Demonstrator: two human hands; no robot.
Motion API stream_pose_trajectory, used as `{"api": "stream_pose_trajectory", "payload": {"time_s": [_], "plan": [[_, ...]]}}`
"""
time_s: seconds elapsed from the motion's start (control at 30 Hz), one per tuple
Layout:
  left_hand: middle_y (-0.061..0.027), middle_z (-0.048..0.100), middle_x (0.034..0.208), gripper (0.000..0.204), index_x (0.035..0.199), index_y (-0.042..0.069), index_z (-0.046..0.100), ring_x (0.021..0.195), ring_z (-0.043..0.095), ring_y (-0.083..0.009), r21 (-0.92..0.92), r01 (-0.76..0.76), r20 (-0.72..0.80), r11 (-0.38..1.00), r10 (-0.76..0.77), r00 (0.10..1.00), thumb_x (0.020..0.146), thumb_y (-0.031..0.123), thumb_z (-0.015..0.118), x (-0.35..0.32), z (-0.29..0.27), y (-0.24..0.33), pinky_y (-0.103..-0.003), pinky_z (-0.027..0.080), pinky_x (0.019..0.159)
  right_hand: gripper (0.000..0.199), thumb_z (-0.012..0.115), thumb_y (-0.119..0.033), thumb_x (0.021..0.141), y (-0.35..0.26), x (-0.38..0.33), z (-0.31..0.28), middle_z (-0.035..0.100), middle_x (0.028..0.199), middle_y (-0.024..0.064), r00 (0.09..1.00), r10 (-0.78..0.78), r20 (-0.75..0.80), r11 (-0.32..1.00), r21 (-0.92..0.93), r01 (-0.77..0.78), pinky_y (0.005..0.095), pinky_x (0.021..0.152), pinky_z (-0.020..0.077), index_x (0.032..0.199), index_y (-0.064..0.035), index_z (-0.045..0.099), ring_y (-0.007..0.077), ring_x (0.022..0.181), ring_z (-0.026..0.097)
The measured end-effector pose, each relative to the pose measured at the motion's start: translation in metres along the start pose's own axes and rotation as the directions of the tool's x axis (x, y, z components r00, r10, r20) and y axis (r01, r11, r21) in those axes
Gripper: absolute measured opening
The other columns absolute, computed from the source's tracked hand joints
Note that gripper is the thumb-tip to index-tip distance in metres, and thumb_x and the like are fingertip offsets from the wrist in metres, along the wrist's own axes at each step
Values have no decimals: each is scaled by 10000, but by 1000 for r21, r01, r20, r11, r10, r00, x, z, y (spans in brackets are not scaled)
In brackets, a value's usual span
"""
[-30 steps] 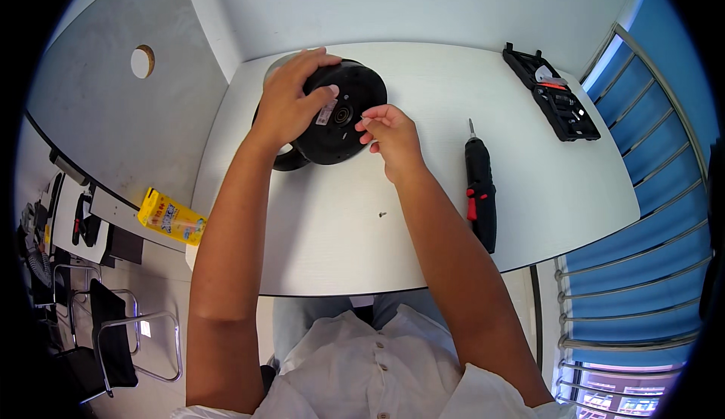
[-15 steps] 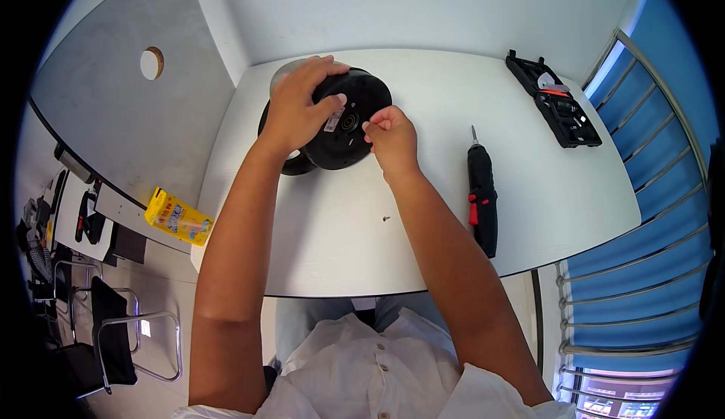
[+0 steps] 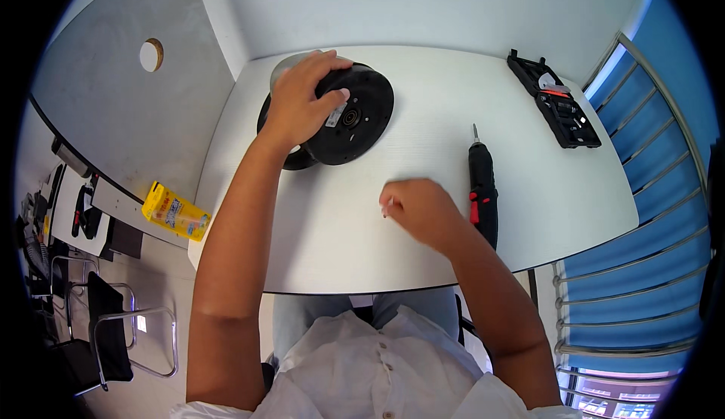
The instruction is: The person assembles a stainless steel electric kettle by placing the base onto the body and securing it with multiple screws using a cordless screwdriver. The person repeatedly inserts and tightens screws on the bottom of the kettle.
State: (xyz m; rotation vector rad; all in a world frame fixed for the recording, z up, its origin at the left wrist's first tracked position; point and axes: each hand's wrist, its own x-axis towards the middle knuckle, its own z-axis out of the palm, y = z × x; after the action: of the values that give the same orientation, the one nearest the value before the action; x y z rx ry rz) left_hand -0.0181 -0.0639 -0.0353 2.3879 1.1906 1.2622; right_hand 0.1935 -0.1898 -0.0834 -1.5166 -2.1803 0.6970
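The left hand (image 3: 298, 105) is still gripping the upturned black kettle base (image 3: 343, 117) at the desk's (image 3: 423, 245) far left; the right hand (image 3: 423, 211) has drawn away toward the near edge, pinching something small, likely a removed screw; the electric screwdriver (image 3: 482, 188) is lying just beside it.

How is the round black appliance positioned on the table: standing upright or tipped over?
Tipped over: the black appliance lies on its side, round underside facing the camera, with the left hand gripping its rim.
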Motion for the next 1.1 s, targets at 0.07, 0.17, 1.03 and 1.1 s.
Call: {"api": "stream_pose_trajectory", "payload": {"time_s": [0.07, 0.17, 1.03, 1.1], "plan": [[-145, 511, 1375, 427, 1199, 94, 616, 1302, 443, -298, 22, 0, 21, 1000, -1, 1000, 774, 130, 630, 1, 0, 3, -383, 337, 1083, 87, 643, -97, 824, 0, -14, 10, 638, 822, 123, 999, -45, 3, 991, -128, 45, 388, 675, 510, 865, -26, 614, 289, 803, 625], [-147, 510, 1375, 429, 1197, 96, 617, 1302, 443, -303, 36, -2, 17, 999, 1, 1000, 770, 142, 633, 1, 0, 2, -387, 340, 1080, 65, 641, -71, 810, 4, -14, 26, 619, 841, 125, 989, -127, -76, 964, -246, 105, 380, 707, 531, 838, -22, 609, 285, 837, 619], [-140, 497, 1398, 438, 1206, 118, 618, 1361, 379, -316, 24, 40, 25, 999, -40, 999, 770, 164, 618, 1, 0, 1, -404, 306, 1105, 40, 563, 12, 897, -11, 98, 36, 654, 837, 77, 971, 137, -195, 489, 866, 105, 251, 669, 521, 928, 12, 588, 126, 717, 622], [-141, 499, 1396, 438, 1205, 118, 618, 1362, 377, -317, 24, 37, 22, 999, -37, 999, 769, 165, 618, 1, -1, 1, -405, 304, 1105, 39, 562, 5, 900, -13, 97, 33, 653, 836, 76, 973, 154, -169, 494, 866, 72, 252, 669, 521, 927, 12, 589, 127, 717, 620]]}}
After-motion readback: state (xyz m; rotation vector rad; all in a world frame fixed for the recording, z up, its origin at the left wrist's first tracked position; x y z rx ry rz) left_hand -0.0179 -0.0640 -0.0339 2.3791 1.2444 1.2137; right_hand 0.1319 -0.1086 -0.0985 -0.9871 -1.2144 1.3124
